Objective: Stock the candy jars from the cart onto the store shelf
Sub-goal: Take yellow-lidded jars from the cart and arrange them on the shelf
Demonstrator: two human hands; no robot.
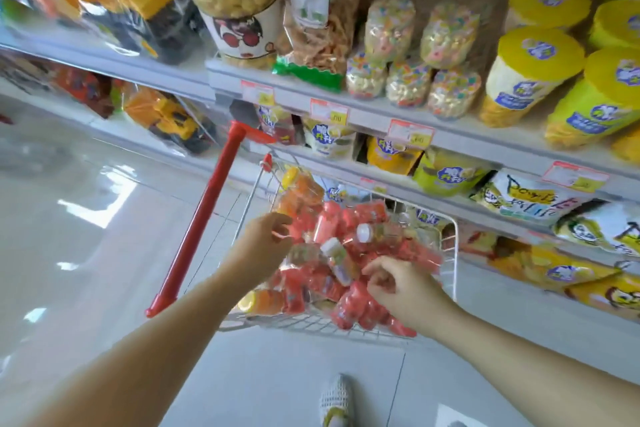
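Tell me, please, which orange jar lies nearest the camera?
The orange jar in the cart's near left corner; the others lie at its far end.

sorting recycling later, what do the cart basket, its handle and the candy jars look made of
Cart basket: thin white wire grid, likely coated metal. Handle: smooth glossy red bar, probably plastic. Candy jars: glossy see-through walls, white caps, likely plastic.
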